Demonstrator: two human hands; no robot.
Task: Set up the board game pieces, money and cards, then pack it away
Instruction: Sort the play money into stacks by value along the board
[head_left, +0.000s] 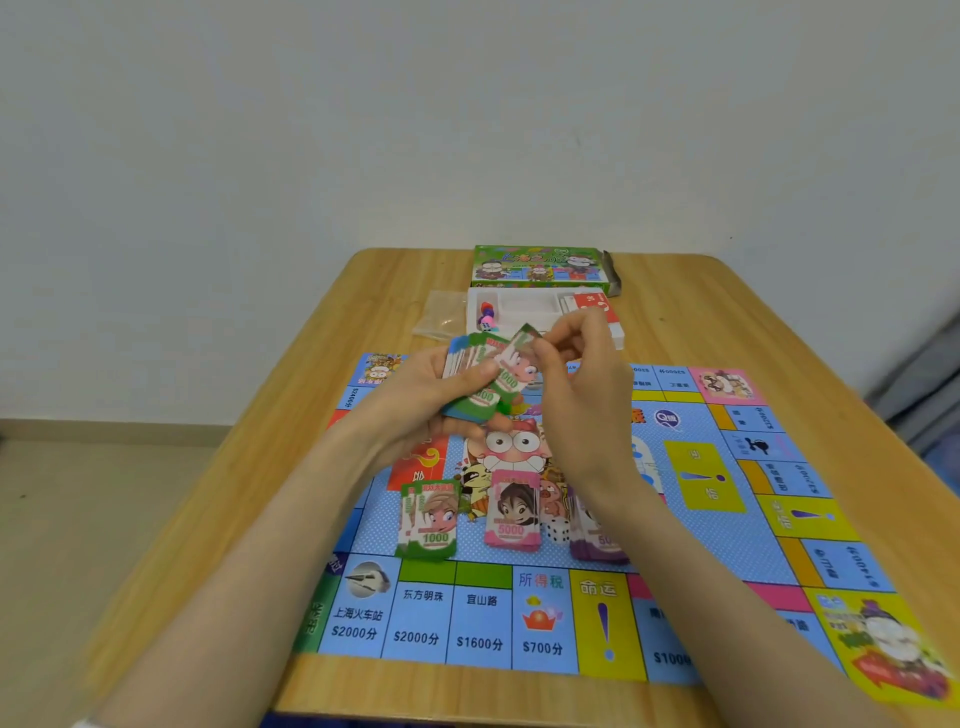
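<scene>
My left hand (426, 387) grips a fanned stack of play money (475, 364) above the far part of the game board (727, 530). A single green 1000 note (514, 364) is pinched at its top by my right hand (576, 379) and lifted off the stack. Three sorted piles lie on the board: green 1000 notes (430, 519), pink 5000 notes (511, 512) and purple notes (597, 545), the last partly hidden by my right forearm. A white die (557, 531) sits between the pink and purple piles.
At the back of the wooden table (234, 519) stand the green game box (540, 266) and a white tray (524, 306) holding coloured pawns (487, 314) and red cards (595, 306). A clear plastic bag (441, 312) lies left of the tray.
</scene>
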